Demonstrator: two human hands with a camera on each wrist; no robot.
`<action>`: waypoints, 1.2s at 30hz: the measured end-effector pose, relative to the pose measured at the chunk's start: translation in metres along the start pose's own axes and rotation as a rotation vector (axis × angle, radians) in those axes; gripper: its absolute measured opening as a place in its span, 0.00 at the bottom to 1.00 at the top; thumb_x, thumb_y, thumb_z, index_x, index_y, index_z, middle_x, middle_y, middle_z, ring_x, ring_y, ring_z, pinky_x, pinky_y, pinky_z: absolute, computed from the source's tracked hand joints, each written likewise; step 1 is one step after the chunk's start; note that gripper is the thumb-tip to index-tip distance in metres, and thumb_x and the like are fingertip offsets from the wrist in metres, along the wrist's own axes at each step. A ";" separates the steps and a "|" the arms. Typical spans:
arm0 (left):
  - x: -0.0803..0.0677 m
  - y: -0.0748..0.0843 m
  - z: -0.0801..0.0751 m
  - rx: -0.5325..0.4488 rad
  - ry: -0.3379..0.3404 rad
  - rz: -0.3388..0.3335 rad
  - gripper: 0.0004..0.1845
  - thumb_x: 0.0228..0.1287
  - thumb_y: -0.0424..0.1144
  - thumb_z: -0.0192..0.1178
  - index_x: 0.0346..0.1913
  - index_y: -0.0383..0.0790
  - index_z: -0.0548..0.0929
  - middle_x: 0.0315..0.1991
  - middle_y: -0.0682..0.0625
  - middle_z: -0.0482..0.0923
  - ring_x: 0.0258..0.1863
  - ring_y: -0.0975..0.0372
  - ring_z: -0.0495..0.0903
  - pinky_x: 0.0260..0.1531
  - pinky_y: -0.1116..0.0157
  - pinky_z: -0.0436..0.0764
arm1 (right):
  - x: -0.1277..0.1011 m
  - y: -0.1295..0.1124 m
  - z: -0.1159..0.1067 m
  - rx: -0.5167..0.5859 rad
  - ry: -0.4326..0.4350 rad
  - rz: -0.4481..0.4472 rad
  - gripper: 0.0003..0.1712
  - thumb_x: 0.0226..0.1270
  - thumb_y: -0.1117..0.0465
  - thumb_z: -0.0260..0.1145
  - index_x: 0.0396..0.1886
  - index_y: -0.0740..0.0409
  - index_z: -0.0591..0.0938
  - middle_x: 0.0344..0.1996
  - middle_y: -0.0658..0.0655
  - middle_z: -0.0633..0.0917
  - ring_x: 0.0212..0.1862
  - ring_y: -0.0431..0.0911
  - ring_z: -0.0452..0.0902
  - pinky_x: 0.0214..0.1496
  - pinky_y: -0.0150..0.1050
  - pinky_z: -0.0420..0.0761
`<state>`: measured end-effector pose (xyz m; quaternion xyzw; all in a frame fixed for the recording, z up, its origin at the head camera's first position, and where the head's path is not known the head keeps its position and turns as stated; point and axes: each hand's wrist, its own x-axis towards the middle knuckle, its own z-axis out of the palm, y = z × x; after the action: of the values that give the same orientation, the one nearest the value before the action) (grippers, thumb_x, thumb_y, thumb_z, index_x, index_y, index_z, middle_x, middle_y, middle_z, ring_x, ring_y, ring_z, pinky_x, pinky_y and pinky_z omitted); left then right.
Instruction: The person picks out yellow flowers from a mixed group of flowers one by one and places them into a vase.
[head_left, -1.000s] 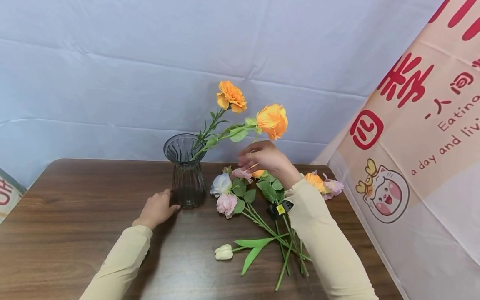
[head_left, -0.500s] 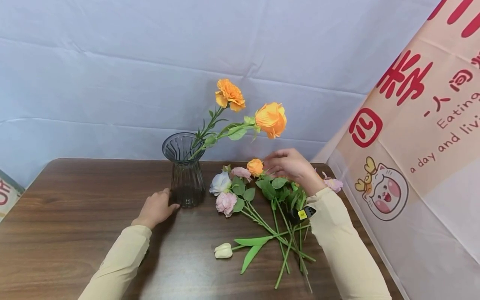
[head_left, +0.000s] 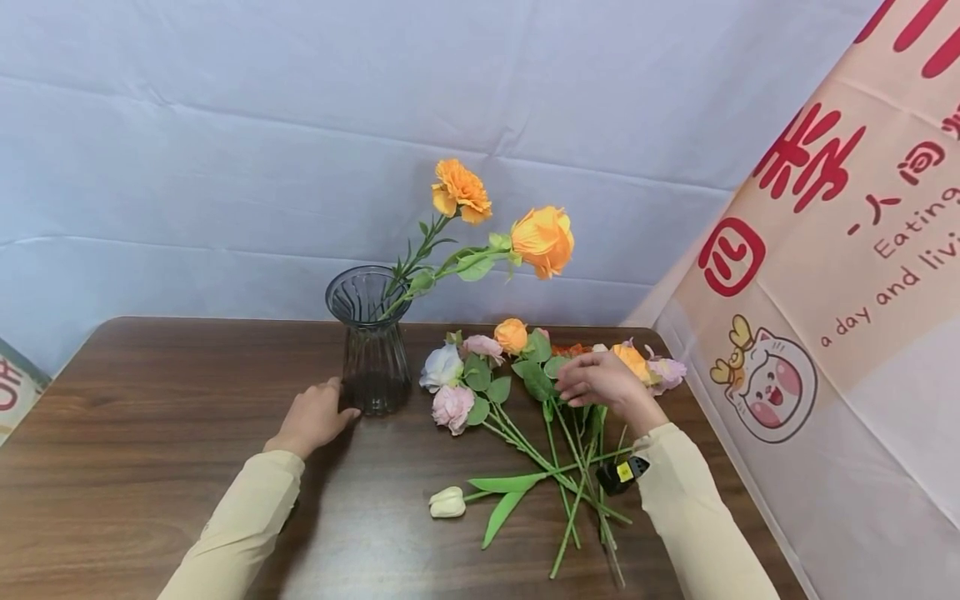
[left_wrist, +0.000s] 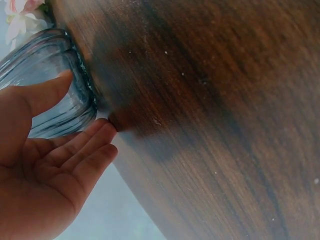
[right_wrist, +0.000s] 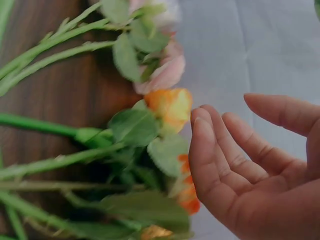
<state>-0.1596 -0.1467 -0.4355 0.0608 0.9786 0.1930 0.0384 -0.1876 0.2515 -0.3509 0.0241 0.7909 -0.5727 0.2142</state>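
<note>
A ribbed smoky glass vase (head_left: 377, 367) stands upright on the wooden table, holding an orange carnation (head_left: 461, 191) and an orange rose (head_left: 542, 242) that lean right. My left hand (head_left: 315, 417) holds the vase low at its base; the left wrist view has the thumb across the glass (left_wrist: 57, 112) and the fingers on its other side. My right hand (head_left: 606, 385), fingers loosely bent and holding nothing, hovers over the pile of loose flowers. In the right wrist view its fingertips are near a small orange rose (right_wrist: 172, 107) and its leaves.
Pink peonies (head_left: 453, 408), a pale blue flower (head_left: 442, 367) and a white tulip (head_left: 447, 503) lie between vase and right arm. Crossed green stems (head_left: 573, 508) point toward the front. A pale cloth backdrop (head_left: 247, 167) rises behind the table (head_left: 150, 433), and a printed banner (head_left: 847, 333) hangs at right.
My right hand has drawn away from beside the orange rose in the vase, moving right and down over the loose flowers. The left hand and the vase stay in place.
</note>
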 end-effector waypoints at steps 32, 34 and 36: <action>-0.001 0.000 0.000 -0.014 -0.018 -0.012 0.32 0.59 0.41 0.61 0.56 0.16 0.65 0.48 0.24 0.71 0.46 0.36 0.72 0.44 0.44 0.73 | -0.017 0.067 -0.007 0.012 0.076 0.154 0.07 0.57 0.74 0.58 0.30 0.80 0.77 0.15 0.56 0.80 0.15 0.40 0.76 0.21 0.34 0.80; 0.000 0.000 0.000 -0.016 -0.018 -0.012 0.32 0.59 0.41 0.61 0.56 0.16 0.65 0.48 0.24 0.71 0.46 0.36 0.72 0.44 0.44 0.73 | -0.016 0.069 -0.006 0.006 0.078 0.157 0.07 0.57 0.74 0.59 0.30 0.80 0.76 0.14 0.56 0.79 0.15 0.39 0.76 0.21 0.33 0.80; 0.000 0.000 0.000 -0.018 -0.017 -0.010 0.32 0.59 0.41 0.61 0.56 0.16 0.65 0.48 0.24 0.71 0.46 0.36 0.72 0.44 0.44 0.73 | -0.016 0.069 -0.004 -0.003 0.086 0.158 0.07 0.57 0.74 0.60 0.30 0.80 0.76 0.14 0.56 0.79 0.14 0.39 0.76 0.20 0.33 0.80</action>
<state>-0.1592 -0.1465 -0.4357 0.0572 0.9767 0.2009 0.0483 -0.1546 0.2825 -0.4059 0.1109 0.7959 -0.5511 0.2246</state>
